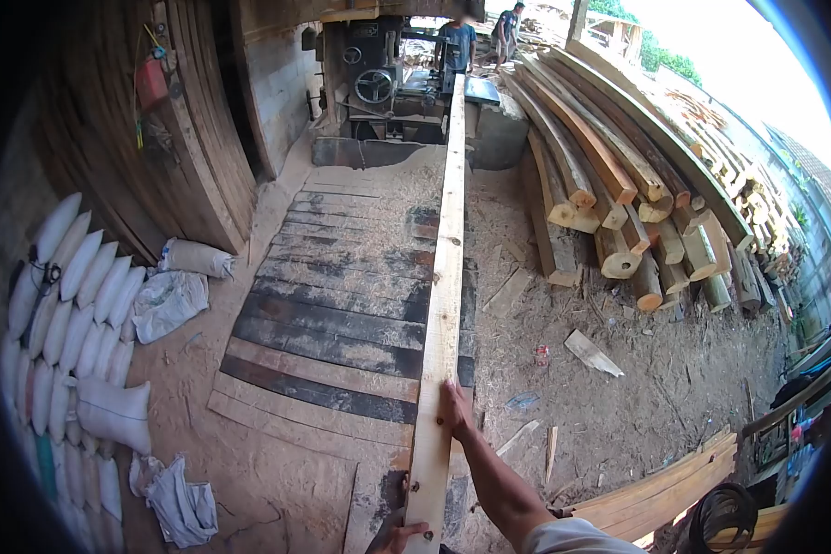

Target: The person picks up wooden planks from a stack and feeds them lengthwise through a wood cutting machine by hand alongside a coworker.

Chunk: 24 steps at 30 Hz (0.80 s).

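A long, pale wooden plank [442, 305] with knots runs from the bottom of the view up to the sawing machine [373, 78] at the back. My right hand [456, 413] grips its right edge, the fingers partly hidden behind the wood. At the near end, my left hand [399, 535] holds the left edge with the thumb over the top face; most of that hand is cut off or hidden. The far end lies beside the machine's metal table [482, 90], where a person [456, 46] stands.
Sawdust-covered boards [332, 305] form the floor under the plank. Stacked timber [609, 185] lies to the right, and sawn boards [660, 489] lie at lower right. Filled sacks [78, 314] are piled on the left. Another person [507, 32] is at the back near more wood.
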Available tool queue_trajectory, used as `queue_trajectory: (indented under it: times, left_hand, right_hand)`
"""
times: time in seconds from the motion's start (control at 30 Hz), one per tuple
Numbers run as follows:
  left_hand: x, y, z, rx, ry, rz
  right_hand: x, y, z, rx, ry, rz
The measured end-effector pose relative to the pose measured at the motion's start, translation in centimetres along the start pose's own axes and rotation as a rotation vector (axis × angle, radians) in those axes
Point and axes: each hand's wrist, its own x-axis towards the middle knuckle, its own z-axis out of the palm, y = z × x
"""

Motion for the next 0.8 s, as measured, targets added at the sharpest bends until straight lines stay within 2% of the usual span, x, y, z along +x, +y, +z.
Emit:
queue_trajectory:
  times: [0.1, 0.13, 0.23, 0.3, 0.33, 0.37, 0.43, 0.47, 0.57, 0.6, 0.73, 0.8]
  left_hand:
    - [-3.0, -9.2, -4.6, -0.192, -0.049, -0.004]
    - [-4.4, -11.4, -6.3, -0.379, 0.029, -0.202]
    - [-9.3, -22.4, -10.1, -0.094, 0.020, 0.072]
    - [-10.7, -25.6, -10.3, -0.067, 0.033, 0.062]
    - [-11.2, -27.0, -9.9, -0.069, 0.035, 0.034]
    - [-11.6, -28.3, -9.7, -0.076, 0.033, 0.008]
    - [-12.2, -30.1, -9.5, -0.081, 0.022, -0.021]
    - [-12.3, -30.6, -9.6, -0.084, 0.020, -0.032]
    - [-12.0, -31.0, -10.3, -0.089, 0.014, -0.048]
    - [-11.8, -30.9, -10.6, -0.093, 0.013, -0.054]
    - [-10.3, -29.2, -11.7, -0.095, 0.032, -0.059]
    - [-9.0, -27.7, -11.9, -0.102, 0.044, -0.056]
  right_hand:
    - [-7.7, 4.5, 0.9, -0.070, 0.005, -0.028]
    - [-10.1, 6.0, 1.1, -0.026, -0.014, -0.017]
    - [-19.4, 10.3, 2.2, 0.067, 0.026, -0.023]
    - [-22.5, 11.6, 1.5, 0.196, 0.004, -0.004]
    - [-23.5, 13.4, 0.0, 0.077, -0.039, 0.022]
    - [-24.5, 15.0, -1.2, 0.088, -0.068, 0.064]
    - [-25.2, 17.5, -2.9, 0.107, -0.137, 0.133]
    - [-25.7, 17.6, -2.2, 0.146, -0.093, 0.114]
    - [-26.9, 15.9, -1.6, -0.008, -0.061, 0.156]
    - [-28.2, 13.0, 0.0, 0.022, -0.026, 0.139]
    - [-24.9, 13.6, 1.1, -0.066, -0.034, 0.027]
    - [-23.8, 11.8, 1.9, -0.047, -0.076, 0.041]
